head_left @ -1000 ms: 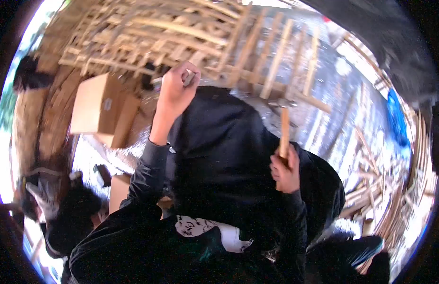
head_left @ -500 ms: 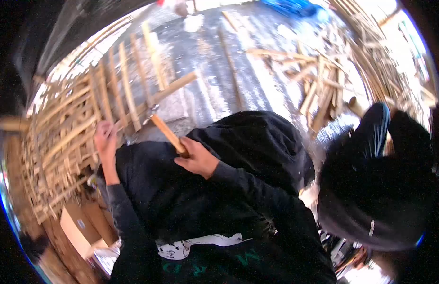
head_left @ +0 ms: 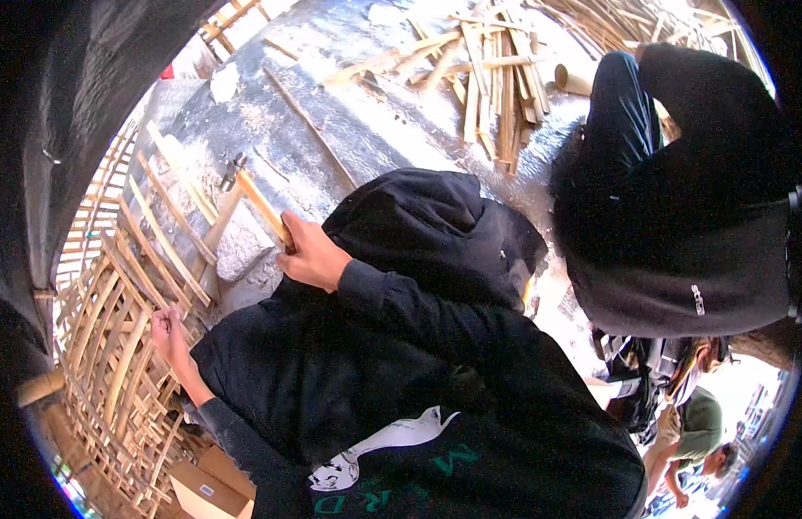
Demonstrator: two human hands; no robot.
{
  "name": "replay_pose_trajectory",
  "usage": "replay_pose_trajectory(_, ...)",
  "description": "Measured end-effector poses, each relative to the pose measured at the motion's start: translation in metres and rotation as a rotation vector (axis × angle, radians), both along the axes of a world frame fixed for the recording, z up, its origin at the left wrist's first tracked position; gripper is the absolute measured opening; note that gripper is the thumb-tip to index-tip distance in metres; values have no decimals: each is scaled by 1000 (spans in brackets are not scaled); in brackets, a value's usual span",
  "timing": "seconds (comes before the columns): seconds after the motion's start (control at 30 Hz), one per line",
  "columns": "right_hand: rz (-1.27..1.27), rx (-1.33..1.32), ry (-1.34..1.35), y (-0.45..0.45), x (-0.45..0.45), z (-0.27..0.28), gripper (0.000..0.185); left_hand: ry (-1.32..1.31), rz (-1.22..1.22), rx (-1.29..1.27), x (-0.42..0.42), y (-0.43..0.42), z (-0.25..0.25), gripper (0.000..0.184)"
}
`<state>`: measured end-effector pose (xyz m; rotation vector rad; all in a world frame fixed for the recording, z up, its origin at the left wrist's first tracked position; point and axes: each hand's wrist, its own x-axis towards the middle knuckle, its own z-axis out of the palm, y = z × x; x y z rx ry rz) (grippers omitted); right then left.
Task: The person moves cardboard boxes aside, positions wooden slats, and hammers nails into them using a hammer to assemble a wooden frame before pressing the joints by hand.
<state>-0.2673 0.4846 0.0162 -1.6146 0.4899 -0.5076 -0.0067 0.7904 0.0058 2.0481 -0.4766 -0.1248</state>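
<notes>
My right hand [head_left: 313,253] is wrapped round the wooden handle of a hammer [head_left: 264,208]. The hammer's metal head points up and to the left, over the end of a wooden bar [head_left: 218,233] by a pale stone-like block [head_left: 245,246]. My left hand [head_left: 169,336] has its fingers pinched together at the edge of a lattice of bamboo strips [head_left: 115,346]. Whatever small thing those fingers may hold does not show. Several strips of the lattice stick out beyond the bar.
A person in dark clothes [head_left: 669,233] sits close on my right. Loose bamboo strips [head_left: 505,86] lie heaped on the grey sheet [head_left: 288,104] ahead. A cardboard box [head_left: 212,484] stands at lower left. Another person [head_left: 702,428] is farther off at lower right.
My view has turned to the right, so the lattice sits lower and farther left. The hammer remains in my right hand, its head higher in view. My left hand still has its fingers closed.
</notes>
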Motion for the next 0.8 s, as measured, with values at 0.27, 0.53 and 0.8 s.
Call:
replay_pose_trajectory(0.27,-27,13,9,3,3,-3,29,193,205,-50,-24,-14,23,13)
replay_pose_trajectory(0.53,-2,-12,21,5,2,-2,32,175,-42,-5,-39,-31,39,21)
replay_pose_trajectory(0.8,-13,-3,42,4,2,-3,29,159,5,-56,-34,-29,28,13)
